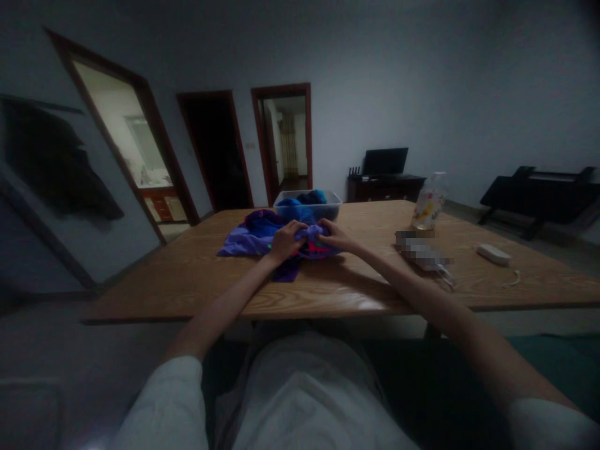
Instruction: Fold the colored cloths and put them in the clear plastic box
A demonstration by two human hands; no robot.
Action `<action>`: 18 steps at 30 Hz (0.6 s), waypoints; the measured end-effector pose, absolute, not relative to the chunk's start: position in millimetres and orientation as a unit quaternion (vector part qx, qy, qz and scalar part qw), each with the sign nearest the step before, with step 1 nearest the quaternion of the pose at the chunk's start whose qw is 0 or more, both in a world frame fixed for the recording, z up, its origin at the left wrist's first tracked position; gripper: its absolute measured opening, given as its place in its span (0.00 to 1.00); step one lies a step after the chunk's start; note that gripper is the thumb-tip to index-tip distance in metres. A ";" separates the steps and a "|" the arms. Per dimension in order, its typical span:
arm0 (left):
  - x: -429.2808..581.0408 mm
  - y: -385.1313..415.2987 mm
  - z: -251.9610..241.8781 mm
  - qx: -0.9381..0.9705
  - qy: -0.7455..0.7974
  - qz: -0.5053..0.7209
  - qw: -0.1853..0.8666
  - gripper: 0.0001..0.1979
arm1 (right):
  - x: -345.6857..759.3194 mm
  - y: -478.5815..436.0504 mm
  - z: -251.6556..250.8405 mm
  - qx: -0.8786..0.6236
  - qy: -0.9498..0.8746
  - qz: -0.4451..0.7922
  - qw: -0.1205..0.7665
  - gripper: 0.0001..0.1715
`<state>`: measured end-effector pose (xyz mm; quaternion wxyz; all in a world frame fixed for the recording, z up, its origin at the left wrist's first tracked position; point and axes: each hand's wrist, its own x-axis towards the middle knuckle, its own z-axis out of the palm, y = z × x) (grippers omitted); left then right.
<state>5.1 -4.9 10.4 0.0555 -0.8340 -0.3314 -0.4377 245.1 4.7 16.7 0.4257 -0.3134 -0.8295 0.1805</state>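
Two bare hands meet over a purple garment [248, 242], the left hand [285, 242] and the right hand [335, 235] each with fingers curled nearly closed on its bunched fabric, thumbs close together. Taking the hands as the centre of the dial and twelve as straight ahead, the garment lies on the wooden counter [356, 284], its wider part spread toward nine o'clock and a dark purple strip [286, 271] reaching toward seven. Just beyond, at twelve, stands a clear plastic box [334, 199] with blue cloth [315, 196] inside. Well apart, near two, a clear patterned bottle [429, 206] stands upright; at three lies a pixelated object [419, 250] with a pale looped cord [445, 275], and farther out at three a white oblong case [493, 254]. Past the counter, a black monitor [385, 162] stands on a dark cabinet [389, 189] at one o'clock, and an open doorway [288, 140] shows near twelve.
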 end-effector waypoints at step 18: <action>6.9 8.0 9.1 -0.791 -0.322 -0.466 -0.229 0.28 | 247.6 -7.5 15.5 -0.302 -0.850 -0.110 0.417 0.21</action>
